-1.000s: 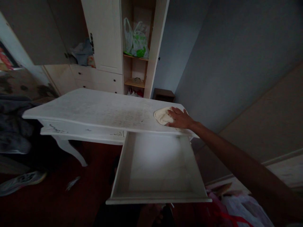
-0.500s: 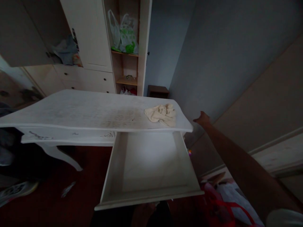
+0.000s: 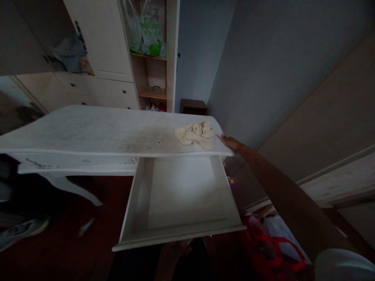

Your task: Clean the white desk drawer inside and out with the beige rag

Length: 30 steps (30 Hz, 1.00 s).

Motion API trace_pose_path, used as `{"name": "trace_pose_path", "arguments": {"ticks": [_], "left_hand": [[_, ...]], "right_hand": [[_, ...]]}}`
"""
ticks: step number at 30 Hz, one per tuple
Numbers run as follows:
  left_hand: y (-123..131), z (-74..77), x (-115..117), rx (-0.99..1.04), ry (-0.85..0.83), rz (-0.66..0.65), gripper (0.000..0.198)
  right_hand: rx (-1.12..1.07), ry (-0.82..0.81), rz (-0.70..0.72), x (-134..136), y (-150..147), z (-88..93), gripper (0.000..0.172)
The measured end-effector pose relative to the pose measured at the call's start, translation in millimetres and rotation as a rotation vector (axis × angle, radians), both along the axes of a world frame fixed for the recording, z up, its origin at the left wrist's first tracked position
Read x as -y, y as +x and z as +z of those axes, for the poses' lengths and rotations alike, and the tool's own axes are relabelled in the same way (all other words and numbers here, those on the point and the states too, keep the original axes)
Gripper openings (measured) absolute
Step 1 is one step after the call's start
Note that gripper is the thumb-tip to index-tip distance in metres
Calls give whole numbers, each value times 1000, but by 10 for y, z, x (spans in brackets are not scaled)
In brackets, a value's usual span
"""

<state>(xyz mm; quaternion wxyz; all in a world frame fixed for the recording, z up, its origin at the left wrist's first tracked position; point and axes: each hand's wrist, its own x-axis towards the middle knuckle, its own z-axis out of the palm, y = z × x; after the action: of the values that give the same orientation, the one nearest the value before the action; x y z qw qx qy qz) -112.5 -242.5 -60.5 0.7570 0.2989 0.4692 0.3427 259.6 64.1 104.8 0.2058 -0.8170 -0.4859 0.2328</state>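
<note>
My right hand (image 3: 232, 143) is at the right end of a white desk (image 3: 96, 127), its thumb over the top edge and its other fingers mostly hidden at the side. A crumpled cream cloth (image 3: 195, 134) lies on the desktop just left of that hand. Below it, the desk's drawer (image 3: 184, 195) is pulled out, with nothing in it. Under the drawer front, in deep shadow, my left hand (image 3: 173, 249) looks closed near a small pale patch. What it holds, if anything, I cannot make out.
A wardrobe (image 3: 102, 43) with a shelf holding plastic bags (image 3: 151, 35) stands behind the desk. Beside it is a small brown cabinet (image 3: 193, 106). A red bag (image 3: 269, 249) is on the floor at right, a shoe (image 3: 23, 232) at left. Dark smudges mark the desktop.
My right hand has moved left from beside the wall onto the desk's right edge. The view has shifted slightly. Drawer and cloth look unchanged; my left hand stays under the drawer front.
</note>
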Motion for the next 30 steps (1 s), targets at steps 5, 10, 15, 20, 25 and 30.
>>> {"name": "trace_pose_path", "arguments": {"ticks": [5, 10, 15, 20, 25, 30], "left_hand": [[-8, -31, 19, -3, -7, 41, 41], [61, -43, -15, 71, -13, 98, 64], [79, 15, -42, 210, -50, 106, 53], [58, 60, -92, 290, -51, 49, 47], [-2, 90, -83, 388, -1, -5, 41], [-52, 265, -82, 351, 41, -20, 42]], "right_hand": [[268, -10, -24, -20, -167, -84, 89], [285, -16, -34, 48, -191, -37, 82], [280, 7, -47, 89, -230, -15, 81], [270, 45, -68, 61, -196, -60, 82], [281, 65, -70, 22, -157, -115, 80], [276, 90, -74, 13, -144, -121, 80]]}}
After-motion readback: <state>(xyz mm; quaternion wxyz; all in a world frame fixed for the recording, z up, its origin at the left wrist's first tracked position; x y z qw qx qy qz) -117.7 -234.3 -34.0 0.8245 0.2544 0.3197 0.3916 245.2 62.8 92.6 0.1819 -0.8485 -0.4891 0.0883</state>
